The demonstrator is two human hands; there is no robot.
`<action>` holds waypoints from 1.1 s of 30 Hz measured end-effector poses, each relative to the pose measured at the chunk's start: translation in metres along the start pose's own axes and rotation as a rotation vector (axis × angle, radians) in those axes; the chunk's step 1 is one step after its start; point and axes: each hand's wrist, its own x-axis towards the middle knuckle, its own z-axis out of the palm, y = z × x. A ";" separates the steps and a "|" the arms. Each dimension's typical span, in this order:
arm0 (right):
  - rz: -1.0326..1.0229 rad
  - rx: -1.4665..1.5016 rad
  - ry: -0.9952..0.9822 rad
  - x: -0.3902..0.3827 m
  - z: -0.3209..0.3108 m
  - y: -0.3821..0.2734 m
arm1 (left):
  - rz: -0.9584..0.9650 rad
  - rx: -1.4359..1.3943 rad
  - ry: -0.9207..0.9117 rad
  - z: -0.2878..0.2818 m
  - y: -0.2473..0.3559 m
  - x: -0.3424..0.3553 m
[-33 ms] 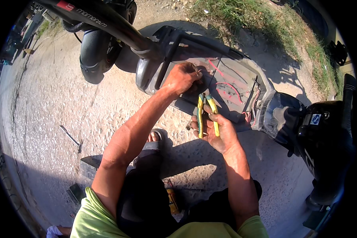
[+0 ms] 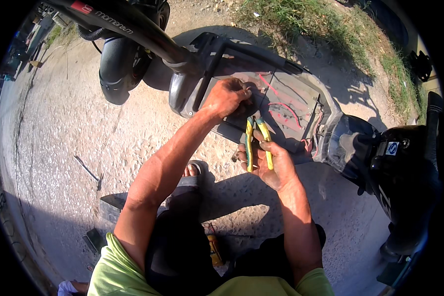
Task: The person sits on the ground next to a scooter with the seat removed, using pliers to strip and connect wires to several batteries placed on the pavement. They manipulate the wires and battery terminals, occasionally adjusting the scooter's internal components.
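Over the open floorboard (image 2: 291, 128) of a dark electric scooter, my left hand (image 2: 228, 97) has its fingers closed near a dark area; what they pinch is too small to make out. Just below and to the right, my right hand (image 2: 269, 163) holds pliers (image 2: 265, 133) with yellow-and-green handles, spread apart, jaws toward the board. Red wires (image 2: 286, 106) and black cables lie across the dusty board, and more pinkish wires bunch at its right end.
The scooter's steering column (image 2: 148, 42) and front wheel cover (image 2: 114, 79) stand upper left, its black seat body (image 2: 404, 167) right. On the concrete lie a thin tool (image 2: 86, 167), dark pieces (image 2: 94, 240) and a yellow meter (image 2: 214, 249) between my legs. Grass (image 2: 306, 19) borders the back.
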 end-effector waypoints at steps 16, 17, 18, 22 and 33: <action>-0.022 -0.043 0.275 0.007 0.008 0.003 | 0.002 0.010 0.016 0.001 0.000 -0.002; -0.031 -0.045 0.297 0.006 0.011 0.005 | 0.004 -0.002 0.014 0.001 -0.001 -0.003; -0.036 -0.047 0.313 0.005 0.015 0.004 | 0.006 -0.015 0.011 0.001 -0.001 -0.003; -0.071 -0.236 0.272 -0.005 0.005 0.006 | 0.016 -0.010 0.005 0.002 0.000 0.000; 0.045 -0.643 0.241 -0.100 -0.064 0.056 | 0.135 0.426 0.034 -0.006 -0.002 0.006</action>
